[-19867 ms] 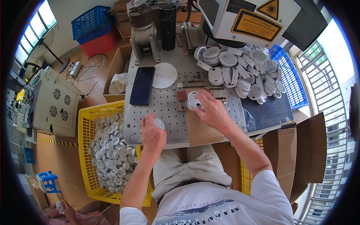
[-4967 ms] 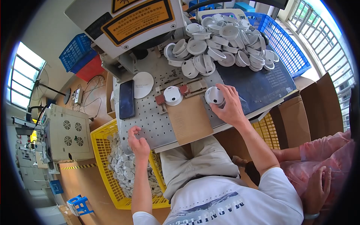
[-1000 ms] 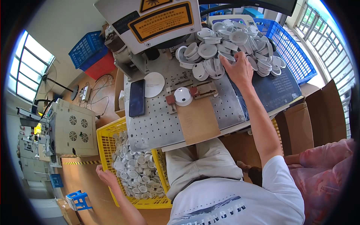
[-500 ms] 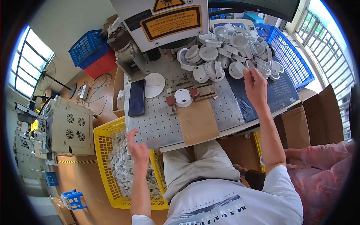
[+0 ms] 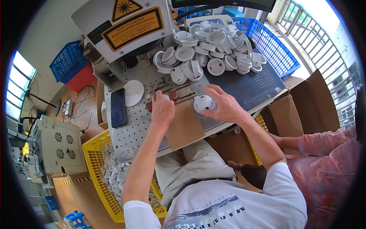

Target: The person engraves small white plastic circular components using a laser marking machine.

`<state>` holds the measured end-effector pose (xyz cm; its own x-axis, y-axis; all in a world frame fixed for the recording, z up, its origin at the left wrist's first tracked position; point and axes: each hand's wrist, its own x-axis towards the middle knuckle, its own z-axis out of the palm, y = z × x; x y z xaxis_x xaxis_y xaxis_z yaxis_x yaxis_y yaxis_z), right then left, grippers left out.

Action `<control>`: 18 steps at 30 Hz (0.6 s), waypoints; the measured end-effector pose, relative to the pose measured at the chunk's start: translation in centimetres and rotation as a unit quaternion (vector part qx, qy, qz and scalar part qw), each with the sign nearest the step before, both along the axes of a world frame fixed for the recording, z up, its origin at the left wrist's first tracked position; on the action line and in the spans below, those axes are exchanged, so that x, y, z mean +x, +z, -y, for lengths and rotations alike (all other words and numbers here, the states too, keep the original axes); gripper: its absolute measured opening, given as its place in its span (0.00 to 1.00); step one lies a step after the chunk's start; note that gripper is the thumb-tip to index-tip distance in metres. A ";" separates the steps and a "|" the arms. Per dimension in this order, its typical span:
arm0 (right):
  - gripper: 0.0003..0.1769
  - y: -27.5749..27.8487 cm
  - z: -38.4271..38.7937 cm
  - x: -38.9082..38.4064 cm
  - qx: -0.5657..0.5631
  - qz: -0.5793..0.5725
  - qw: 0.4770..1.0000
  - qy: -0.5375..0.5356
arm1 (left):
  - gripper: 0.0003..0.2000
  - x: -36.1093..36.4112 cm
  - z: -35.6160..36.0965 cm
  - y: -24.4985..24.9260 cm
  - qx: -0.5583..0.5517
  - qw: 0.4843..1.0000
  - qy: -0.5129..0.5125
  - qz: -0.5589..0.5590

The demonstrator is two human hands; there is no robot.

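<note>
My left hand (image 5: 163, 109) is over the fixture (image 5: 187, 92) on the perforated metal plate, its fingers closed round a white lid (image 5: 166, 97) that is mostly hidden under them. To the right, my right hand (image 5: 225, 105) holds another white lid (image 5: 203, 104) between thumb and fingers, its flat top facing up, beside the fixture's right end. Below the fixture lies a brown cardboard strip (image 5: 185, 126). A heap of white lids (image 5: 215, 38) is piled beyond my hands, partly on a dark panel (image 5: 248, 89).
A phone (image 5: 118, 108) and a white disc (image 5: 133, 93) lie at the left of the plate. A laser-marked machine head (image 5: 126, 26) overhangs it. A yellow basket (image 5: 91, 152) of lids is at lower left. Another person's arm (image 5: 286, 142) is at right, near cardboard boxes (image 5: 286, 118).
My left hand has moved up to the fixture and closed on the lid there. My right hand has come from the heap towards the fixture with a lid. The view has shifted.
</note>
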<state>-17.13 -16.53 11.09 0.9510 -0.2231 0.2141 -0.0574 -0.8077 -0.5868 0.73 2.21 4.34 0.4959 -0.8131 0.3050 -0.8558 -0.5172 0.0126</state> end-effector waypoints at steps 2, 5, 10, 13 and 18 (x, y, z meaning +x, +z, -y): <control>0.34 -0.5 -0.3 -0.6 -0.015 -0.033 0.999 0.001 | 0.07 -1.4 0.0 0.1 0.024 0.999 -0.016 -0.018; 0.33 -0.4 -2.7 1.3 -0.014 -0.075 0.995 0.059 | 0.07 -4.5 -4.3 -1.6 -0.048 0.997 -0.052 0.007; 0.28 -1.4 -5.9 1.8 -0.045 -0.011 0.990 0.136 | 0.06 -6.0 -14.0 -1.3 -0.156 0.979 0.096 -0.089; 0.27 -1.2 -8.7 4.8 -0.008 -0.028 0.988 0.150 | 0.08 -4.5 -19.4 -1.8 -0.162 0.968 0.177 -0.068; 0.26 -2.5 -9.6 8.6 -0.049 0.006 0.989 0.138 | 0.05 -4.2 -19.3 -2.3 -0.173 0.960 0.216 -0.037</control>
<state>-8.49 -6.94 8.59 0.9701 0.0669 0.2335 0.1794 -0.8452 -0.5034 -3.44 21.50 2.01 0.7948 -0.3827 0.4709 -0.5524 -0.7776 0.3004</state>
